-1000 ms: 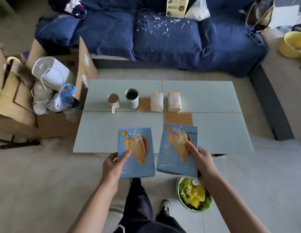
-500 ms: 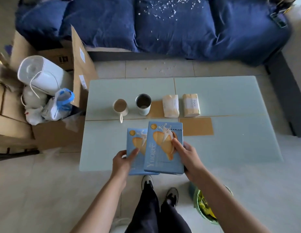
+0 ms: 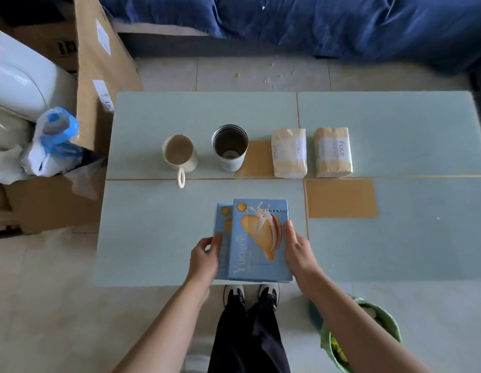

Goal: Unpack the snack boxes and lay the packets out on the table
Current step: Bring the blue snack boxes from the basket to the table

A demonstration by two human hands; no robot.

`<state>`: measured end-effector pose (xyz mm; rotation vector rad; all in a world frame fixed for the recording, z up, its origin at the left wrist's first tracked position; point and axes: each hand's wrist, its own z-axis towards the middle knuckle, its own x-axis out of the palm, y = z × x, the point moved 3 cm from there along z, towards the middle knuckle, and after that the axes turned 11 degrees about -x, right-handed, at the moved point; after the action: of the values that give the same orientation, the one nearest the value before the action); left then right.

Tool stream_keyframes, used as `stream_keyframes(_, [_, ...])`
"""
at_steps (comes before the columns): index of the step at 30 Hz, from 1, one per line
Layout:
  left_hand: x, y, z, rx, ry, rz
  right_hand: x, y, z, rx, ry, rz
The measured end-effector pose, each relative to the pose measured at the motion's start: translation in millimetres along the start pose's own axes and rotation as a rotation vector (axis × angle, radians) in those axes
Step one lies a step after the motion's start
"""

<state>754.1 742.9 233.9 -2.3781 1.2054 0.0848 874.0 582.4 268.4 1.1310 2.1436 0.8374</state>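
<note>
- Pale green table (image 3: 158,232) fills the middle of the view, with a dark blue sofa (image 3: 341,25) behind it and light floor tiles all around.
- Two blue snack boxes sit at the near edge of the table, one on top of the other.
- The top snack box (image 3: 261,243) covers most of the bottom snack box (image 3: 222,227), which peeks out on the left.
- The left hand (image 3: 205,258) touches the left side of the bottom box. Its fingers are bent, but I cannot tell if they really hold the box.
- The right hand (image 3: 298,251) lies flat, fingers straight, against the right side of the top box.
- Both boxes look closed. I think the job has hardly begun: no box is open and no packets from them are out.
- Still to do: open each box, take the packets out, and spread them on the table.
- Farther back on the table stand a mug (image 3: 180,154) and a tin can (image 3: 230,146), and beside them lie two paper bags (image 3: 310,153).
- Brown cardboard boxes (image 3: 99,76) stand to the left of the table.
- A green bowl (image 3: 379,319) sits on the floor at the right.
</note>
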Motion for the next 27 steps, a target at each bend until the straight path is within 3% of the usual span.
stream_keyframes(8, [41,18,58,0.038,0.035,-0.062,5,-58,65,0.022,-0.003,-0.268])
stream_keyframes(15, [56,26,70,0.027,0.042,-0.029,7,-75,80,0.022,-0.006,-0.264])
stream_keyframes(20, [51,33,78,0.184,-0.069,0.135,14,-80,78,0.028,0.033,-0.247])
stream_keyframes(27, [60,54,85,0.219,-0.027,0.137,31,-80,77,0.096,0.092,-0.179])
